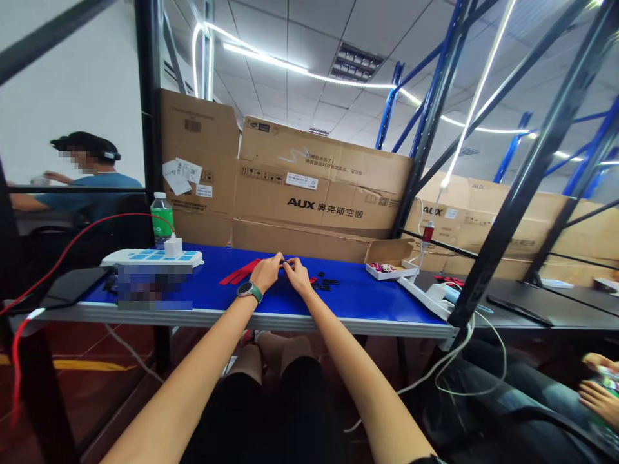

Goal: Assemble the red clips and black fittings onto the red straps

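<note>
Over the middle of the blue table (pixel 207 290), my left hand (pixel 267 273) and my right hand (pixel 297 274) meet at their fingertips. Both are closed in a pinch around a small dark piece, too small and covered to name. A watch with a green strap (pixel 249 292) is on my left wrist. Red strips (pixel 240 272) lie flat just left of my left hand. Several small black pieces (pixel 326 283) are scattered right of my right hand, with a bit of red beside them.
An open white box (pixel 387 270) with small red items stands at the right. On the left are a power strip (pixel 140 256), a charger (pixel 173 247) with a red cable, and a green-labelled bottle (pixel 162 219). Cardboard (pixel 324 187) walls the back. People sit on both sides.
</note>
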`<state>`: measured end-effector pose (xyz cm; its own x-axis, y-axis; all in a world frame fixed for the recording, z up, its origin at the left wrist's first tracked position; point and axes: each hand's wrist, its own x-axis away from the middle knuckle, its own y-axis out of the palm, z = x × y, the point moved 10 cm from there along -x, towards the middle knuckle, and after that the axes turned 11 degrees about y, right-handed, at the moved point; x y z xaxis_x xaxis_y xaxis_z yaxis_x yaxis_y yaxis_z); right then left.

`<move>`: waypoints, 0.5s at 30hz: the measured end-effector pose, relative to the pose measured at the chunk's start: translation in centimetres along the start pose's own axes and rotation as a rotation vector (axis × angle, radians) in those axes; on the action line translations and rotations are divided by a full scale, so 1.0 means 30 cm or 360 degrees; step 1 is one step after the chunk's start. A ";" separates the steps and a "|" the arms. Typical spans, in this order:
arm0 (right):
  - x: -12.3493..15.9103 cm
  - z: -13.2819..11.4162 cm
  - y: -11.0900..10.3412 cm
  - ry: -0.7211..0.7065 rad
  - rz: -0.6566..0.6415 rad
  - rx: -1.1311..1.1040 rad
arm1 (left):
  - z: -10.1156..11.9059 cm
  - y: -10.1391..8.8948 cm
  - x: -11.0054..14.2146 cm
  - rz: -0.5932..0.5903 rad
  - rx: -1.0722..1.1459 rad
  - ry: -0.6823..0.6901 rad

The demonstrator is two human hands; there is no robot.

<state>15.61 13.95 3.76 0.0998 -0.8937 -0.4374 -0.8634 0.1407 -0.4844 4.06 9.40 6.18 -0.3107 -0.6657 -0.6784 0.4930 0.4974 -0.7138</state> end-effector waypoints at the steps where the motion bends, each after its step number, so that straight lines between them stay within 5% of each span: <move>1: -0.006 0.005 0.016 0.0005 -0.0077 -0.0080 | 0.006 0.000 0.000 -0.0014 -0.0031 0.0024; 5: -0.034 0.015 0.063 -0.0037 -0.0337 -0.0601 | 0.034 0.007 -0.005 -0.0059 -0.0143 0.0144; 8: -0.054 0.060 0.074 0.0141 -0.0393 -0.0926 | 0.042 0.008 -0.006 -0.0070 -0.0173 0.0173; 11: -0.044 0.099 0.085 0.0375 -0.0464 -0.1042 | 0.031 -0.018 -0.003 -0.0013 -0.0297 0.0099; 15: -0.011 0.077 0.068 0.0366 -0.0528 -0.1033 | 0.013 -0.043 0.006 0.0018 -0.0329 -0.0015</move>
<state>14.96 15.52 1.17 0.3605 -0.9216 -0.1435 -0.9307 -0.3657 0.0105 3.67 8.43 7.05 -0.2980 -0.6639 -0.6859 0.3190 0.6079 -0.7271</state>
